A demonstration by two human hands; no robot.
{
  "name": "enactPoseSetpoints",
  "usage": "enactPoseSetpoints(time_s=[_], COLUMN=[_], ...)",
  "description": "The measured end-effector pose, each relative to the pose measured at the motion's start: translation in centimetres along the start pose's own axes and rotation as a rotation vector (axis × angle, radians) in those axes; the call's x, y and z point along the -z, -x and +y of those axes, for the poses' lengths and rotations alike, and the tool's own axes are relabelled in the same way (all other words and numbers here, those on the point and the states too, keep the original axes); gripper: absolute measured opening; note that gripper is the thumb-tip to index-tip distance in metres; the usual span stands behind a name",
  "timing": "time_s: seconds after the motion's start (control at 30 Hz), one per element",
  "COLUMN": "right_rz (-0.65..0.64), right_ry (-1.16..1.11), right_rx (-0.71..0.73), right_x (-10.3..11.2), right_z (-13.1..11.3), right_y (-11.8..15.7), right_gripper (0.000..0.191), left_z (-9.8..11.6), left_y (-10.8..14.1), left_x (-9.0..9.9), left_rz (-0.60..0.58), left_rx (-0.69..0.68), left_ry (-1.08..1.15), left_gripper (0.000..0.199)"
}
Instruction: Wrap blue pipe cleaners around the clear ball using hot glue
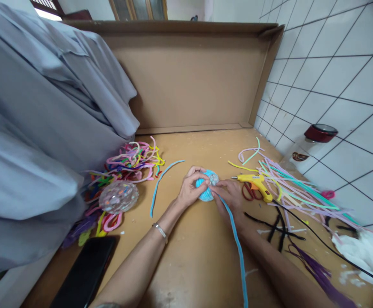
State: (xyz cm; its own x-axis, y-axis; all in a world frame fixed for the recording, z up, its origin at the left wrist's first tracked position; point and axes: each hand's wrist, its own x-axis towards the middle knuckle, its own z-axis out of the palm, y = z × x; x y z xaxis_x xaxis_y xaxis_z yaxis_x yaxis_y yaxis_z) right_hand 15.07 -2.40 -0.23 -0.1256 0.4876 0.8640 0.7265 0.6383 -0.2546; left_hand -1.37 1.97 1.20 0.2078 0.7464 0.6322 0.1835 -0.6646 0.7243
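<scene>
Between my hands is a round ball [207, 196], partly wrapped in rows of light blue pipe cleaner with a clear, speckled patch showing at its upper right. My left hand [189, 187] grips its left side, thumb and fingers curled against the blue rows. On the right, my right hand [230, 197] pinches a blue pipe cleaner [237, 239] against the ball; its long tail runs down toward the table's near edge. A shorter blue pipe cleaner [157, 188] lies left of my left hand.
Left are tangled coloured pipe cleaners [135, 160], a clear speckled ball [119, 196] and a phone [84, 271]. Right lie a yellow glue gun [256, 183] with a black cord, red-handled scissors [250, 193], straight pipe cleaners [302, 188] and a jar [305, 147]. Cardboard [189, 81] stands behind.
</scene>
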Motion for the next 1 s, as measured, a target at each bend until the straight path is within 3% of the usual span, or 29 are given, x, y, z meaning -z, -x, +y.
enactPoseSetpoints(time_s=[0.1, 0.5, 1.0], right_rz=[0.049, -0.051, -0.09], right_ry=[0.021, 0.043, 0.009], right_rx=[0.046, 0.063, -0.006], right_x=[-0.02, 0.89, 0.83], right_z=[-0.15, -0.48, -0.44], right_y=[-0.07, -0.39, -0.28], right_gripper=[0.021, 0.023, 0.02], left_z=[-0.02, 0.08, 0.5], left_y=[-0.03, 0.12, 0.04], left_x=[-0.01, 0.07, -0.06], left_rz=[0.004, -0.012, -0.03], left_rx=[0.006, 0.002, -0.003], left_ry=[0.008, 0.027, -0.011], left_gripper=[0.007, 0.01, 0.015])
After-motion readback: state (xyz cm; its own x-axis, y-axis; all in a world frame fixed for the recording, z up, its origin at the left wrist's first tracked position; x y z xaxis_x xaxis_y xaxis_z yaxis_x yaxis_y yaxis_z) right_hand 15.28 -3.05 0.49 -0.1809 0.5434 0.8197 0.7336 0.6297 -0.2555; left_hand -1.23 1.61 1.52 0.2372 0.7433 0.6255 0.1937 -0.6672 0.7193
